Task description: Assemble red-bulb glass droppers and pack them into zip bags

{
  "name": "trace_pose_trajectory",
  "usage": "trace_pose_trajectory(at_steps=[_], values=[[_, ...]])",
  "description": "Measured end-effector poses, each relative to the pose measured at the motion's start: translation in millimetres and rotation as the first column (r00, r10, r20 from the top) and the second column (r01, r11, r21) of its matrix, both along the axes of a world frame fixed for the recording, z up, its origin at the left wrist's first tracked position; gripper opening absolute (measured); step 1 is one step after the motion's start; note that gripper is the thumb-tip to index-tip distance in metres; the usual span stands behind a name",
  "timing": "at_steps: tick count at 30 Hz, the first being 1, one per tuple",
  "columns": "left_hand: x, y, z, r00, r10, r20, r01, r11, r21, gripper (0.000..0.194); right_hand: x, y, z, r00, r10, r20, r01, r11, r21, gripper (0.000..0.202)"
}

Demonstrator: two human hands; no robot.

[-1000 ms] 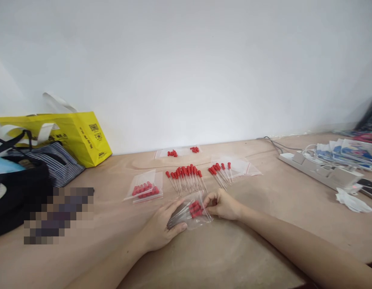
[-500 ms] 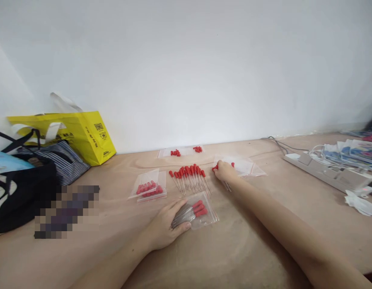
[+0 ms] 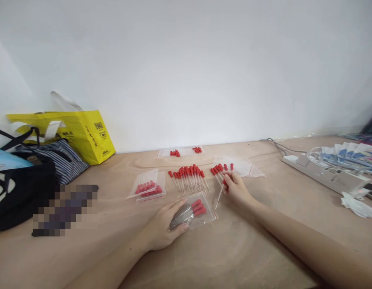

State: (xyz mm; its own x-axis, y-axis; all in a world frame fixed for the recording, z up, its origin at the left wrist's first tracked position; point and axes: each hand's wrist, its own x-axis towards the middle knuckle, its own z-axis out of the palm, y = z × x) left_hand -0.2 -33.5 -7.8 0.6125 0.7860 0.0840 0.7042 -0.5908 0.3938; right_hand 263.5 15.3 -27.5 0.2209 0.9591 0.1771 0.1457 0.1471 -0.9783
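My left hand (image 3: 165,228) grips the left end of a clear zip-lock bag (image 3: 208,216), thumb and fingers around its two sides. Several glass droppers (image 3: 199,208) with red rubber bulbs lie inside, bulbs to the right. My right hand (image 3: 236,188) is closed on one dropper (image 3: 219,196) by its red bulb, the thin glass tube slanting down to the left. Behind that hand lie several loose droppers (image 3: 216,169). A larger fan of droppers (image 3: 190,176) rests on the table between the hands, further back.
Filled zip-lock bags (image 3: 150,188) overlap at the left. Another clear bag (image 3: 249,168) lies behind my right hand, and red bulbs (image 3: 175,153) sit on plastic near the wall. A yellow bag (image 3: 98,136) stands left; a power strip (image 3: 318,176) and cables are right.
My right hand has come back toward me from the right-hand droppers, now with a single dropper in its fingers. My left hand stays on the bag.
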Motion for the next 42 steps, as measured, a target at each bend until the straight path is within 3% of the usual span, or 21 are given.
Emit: trace_pose_trajectory(at_steps=[3, 6, 10, 14, 19, 22, 26, 32, 38, 40, 42], values=[[-0.2, 0.3, -0.1, 1.0, -0.004, 0.006, 0.004, 1.0, 0.0, 0.056, -7.5, -14.8, -7.6, 0.984, -0.007, -0.179, 0.011, 1.0, 0.025, 0.02], [-0.7, 0.5, -0.6, 1.0, -0.005, -0.005, 0.005, 1.0, 0.009, 0.057, -13.1, -19.5, -6.6, 0.959, -0.047, -0.28, 0.036, 0.998, -0.042, 0.021], [-1.5, 1.0, -4.0, 1.0, -0.006, -0.01, 0.006, 1.0, 0.028, 0.058, -15.1, -25.6, -3.9, 0.929, 0.02, -0.371, -0.077, 0.987, -0.14, 0.025], [-0.2, 0.3, -3.8, 1.0, -0.001, -0.006, 0.002, 1.0, 0.028, 0.058, -9.3, -34.1, -2.9, 0.916, 0.351, -0.196, -0.382, 0.911, -0.154, 0.035], [1.8, -1.1, 0.9, 1.0, -0.002, -0.02, 0.002, 1.0, 0.013, 0.059, -1.5, -35.0, -1.3, 0.747, 0.66, 0.076, -0.641, 0.746, -0.179, 0.031], [1.2, -0.6, 1.1, 1.0, -0.013, -0.018, 0.013, 1.0, 0.019, 0.059, -1.7, -31.0, 0.0, 0.656, 0.731, 0.185, -0.733, 0.676, -0.073, 0.029], [0.9, 0.1, 0.3, 1.0, -0.017, -0.014, 0.017, 0.999, 0.035, 0.058, -4.5, -26.3, 1.4, 0.615, 0.746, 0.256, -0.765, 0.643, -0.035, 0.028], [2.9, -1.4, 2.9, 1.0, -0.011, -0.015, 0.011, 1.0, 0.015, 0.059, -7.3, -26.1, -0.8, 0.641, 0.729, 0.239, -0.711, 0.682, -0.172, 0.029], [3.4, -1.2, 4.1, 1.0, -0.029, 0.011, 0.028, 0.999, 0.037, 0.058, -14.3, -24.3, -5.1, 0.743, 0.591, 0.313, -0.595, 0.798, -0.095, 0.021], [3.0, -0.9, 3.5, 1.0, -0.027, 0.011, 0.026, 0.999, 0.046, 0.058, -14.2, -23.4, -5.4, 0.727, 0.601, 0.333, -0.607, 0.788, -0.098, 0.02], [2.5, -0.6, 2.8, 1.0, -0.022, 0.002, 0.022, 0.999, 0.05, 0.058, -13.1, -22.5, -5.5, 0.678, 0.661, 0.32, -0.66, 0.74, -0.131, 0.021]])
